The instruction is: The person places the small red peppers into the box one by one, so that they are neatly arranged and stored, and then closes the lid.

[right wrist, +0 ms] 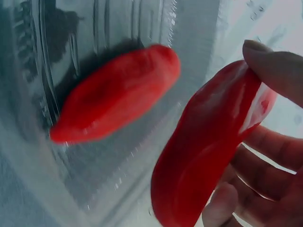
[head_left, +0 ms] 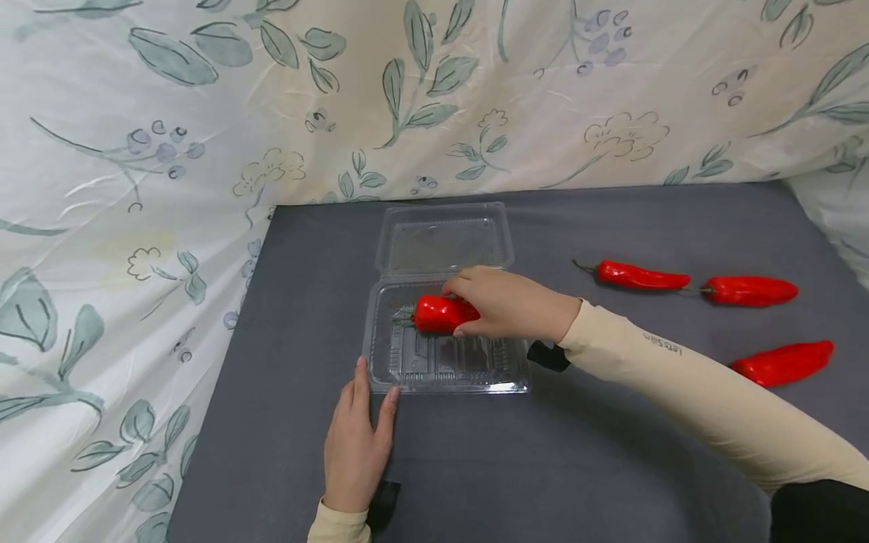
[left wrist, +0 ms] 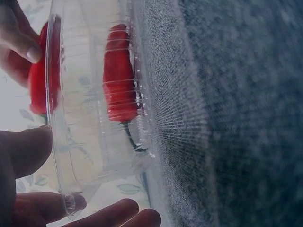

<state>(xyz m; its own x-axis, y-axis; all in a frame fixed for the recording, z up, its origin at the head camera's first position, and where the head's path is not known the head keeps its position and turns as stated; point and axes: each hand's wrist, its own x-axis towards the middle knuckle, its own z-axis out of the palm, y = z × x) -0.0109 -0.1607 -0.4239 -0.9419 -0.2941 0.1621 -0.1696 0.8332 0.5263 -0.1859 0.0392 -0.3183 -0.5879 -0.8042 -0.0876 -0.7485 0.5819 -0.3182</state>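
My right hand (head_left: pixel 509 302) holds a long red pepper (head_left: pixel 437 314) by its sides over the clear plastic clamshell box (head_left: pixel 376 339), stem pointing left. In the right wrist view, the thumb presses on one side of this pepper and the fingers lie on the other. Below it, a second red pepper (right wrist: pixel 116 97) lies on the ribbed floor of the box; the left wrist view shows it through the wall with its green stem. My left hand (head_left: pixel 356 445) touches the box's near left corner, fingers straight along the rim and thumb at the front edge.
The box's lid (head_left: pixel 444 237) is folded back flat, away from me. To the right on the grey cloth (head_left: pixel 543 460) lie more red peppers: two end to end, a left one (head_left: pixel 641 276) and a right one (head_left: pixel 750 291), plus a nearer one (head_left: pixel 784 363) partly behind my sleeve.
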